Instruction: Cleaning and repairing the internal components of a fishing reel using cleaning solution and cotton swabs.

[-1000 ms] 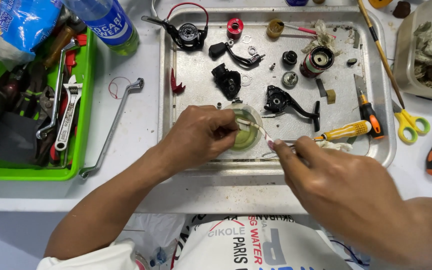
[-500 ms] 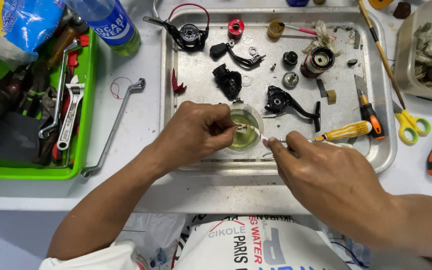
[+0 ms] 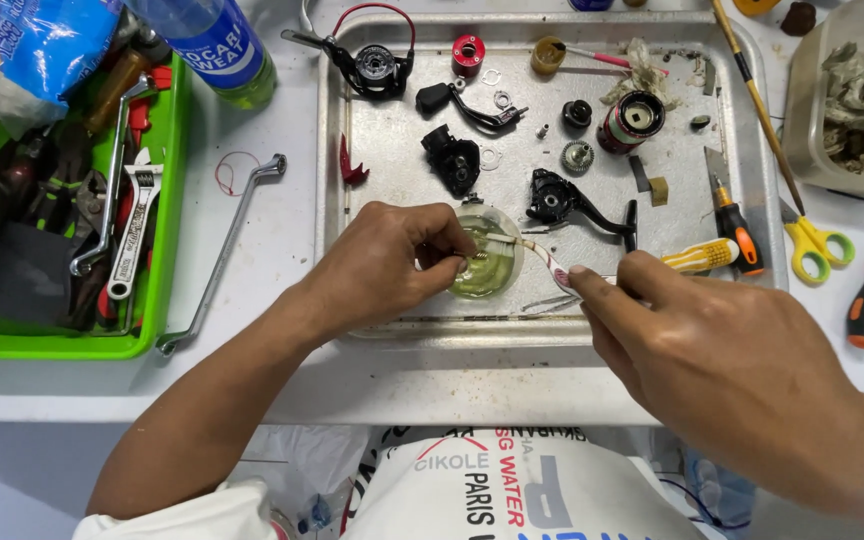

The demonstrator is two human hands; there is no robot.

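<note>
Left hand (image 3: 387, 265) pinching a small part over the cup (image 3: 487, 262) on the tray (image 3: 402, 150); right hand (image 3: 722, 350) gripping a toothbrush (image 3: 542, 258), bristles touching the part.

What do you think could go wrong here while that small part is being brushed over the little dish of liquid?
The left hand pinches a tiny part over the small dish of yellowish liquid; it could slip and drop in. The brush in the right hand might flick liquid across the metal tray. The dish sits near the tray's front rim, so a nudge could tip it.
</note>
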